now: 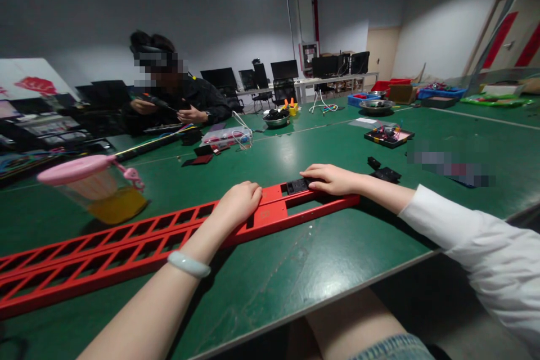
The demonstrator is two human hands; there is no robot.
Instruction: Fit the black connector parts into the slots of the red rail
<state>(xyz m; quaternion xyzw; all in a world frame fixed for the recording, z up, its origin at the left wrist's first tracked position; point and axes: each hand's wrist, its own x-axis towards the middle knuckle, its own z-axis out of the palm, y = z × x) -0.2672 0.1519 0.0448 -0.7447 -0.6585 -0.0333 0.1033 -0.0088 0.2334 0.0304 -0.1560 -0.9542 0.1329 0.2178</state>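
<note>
A long red ladder-like frame [270, 212] lies slantwise across the green table, its slotted end running off to the left. My left hand [240, 202] rests over the frame with curled fingers, gripping it near its solid section. At the frame's right end, a black plastic block [297, 185] sits in the far channel. My right hand [331, 179] is closed around the right part of this block, thumb on the near side, and hides that part. Beyond my right wrist lie a flat black part [387, 174] and a small black piece [373, 163].
A pink-lidded cup [95, 188] with yellow liquid stands behind the frame at left. Across the table [295, 270], a person in black [169, 90] holds a tool. Further back are a bowl of black parts [276, 118], a black tray [388, 136] and a metal bowl [377, 107].
</note>
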